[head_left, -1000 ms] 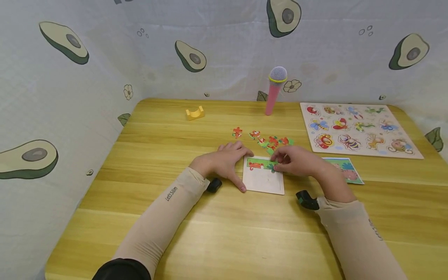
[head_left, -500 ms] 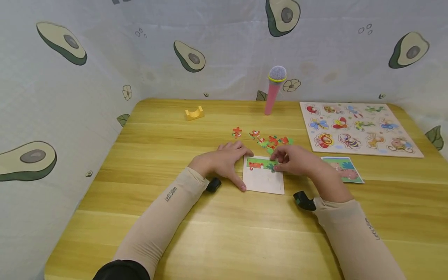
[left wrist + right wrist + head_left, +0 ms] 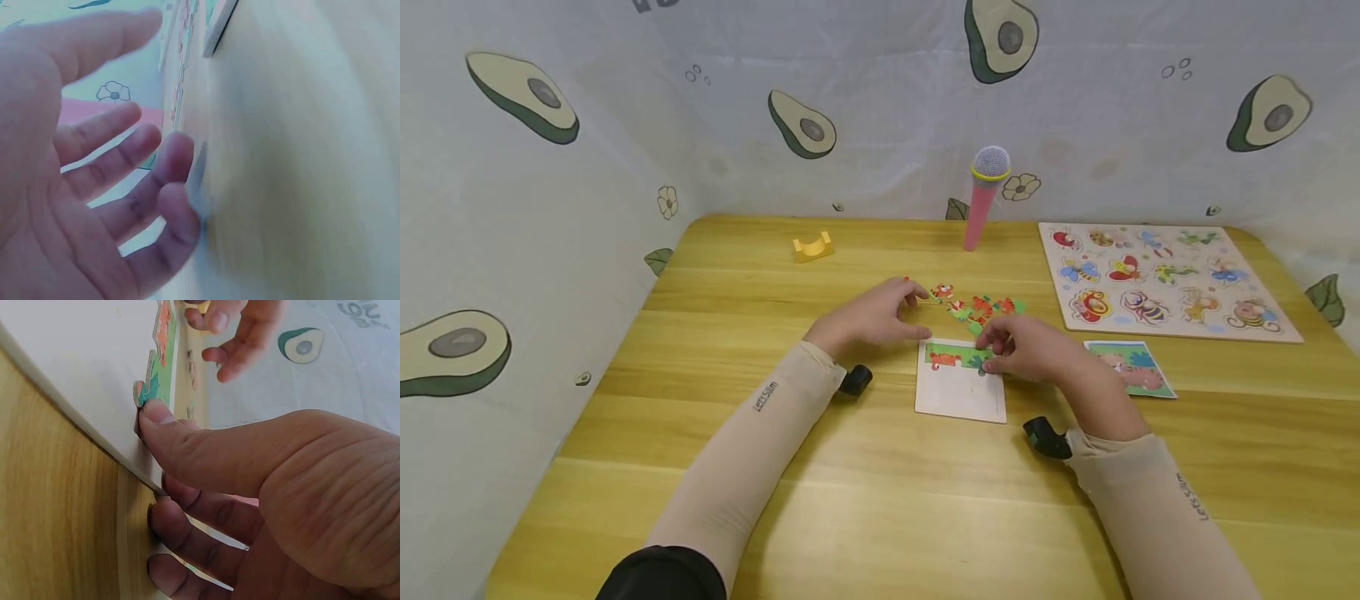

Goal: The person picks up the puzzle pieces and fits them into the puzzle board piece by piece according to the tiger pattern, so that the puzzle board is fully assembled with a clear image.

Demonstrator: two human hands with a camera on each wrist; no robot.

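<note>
In the head view, a white puzzle board (image 3: 960, 398) lies on the table with a strip of joined puzzle pieces (image 3: 943, 357) along its far edge, showing an orange animal part and green leaves. My right hand (image 3: 1033, 350) holds the board at its far right corner. In the right wrist view, the thumb (image 3: 164, 422) presses beside the leafy piece (image 3: 149, 394), and the fingers curl at the board's edge. My left hand (image 3: 880, 315) hovers off the board's far left corner, fingers spread and loosely bent, holding nothing. A red piece under its fingertips is mostly hidden.
Several loose puzzle pieces (image 3: 981, 308) lie behind the board. A picture card (image 3: 1138, 375) rests partly behind my right wrist. Farther back are a pink toy microphone (image 3: 981, 208), a yellow arched block (image 3: 813, 247) and a large insect peg board (image 3: 1165, 279).
My left hand has left the puzzle board's left side and moved away from me, toward the lone red piece. My right hand stays at the board's corner.
</note>
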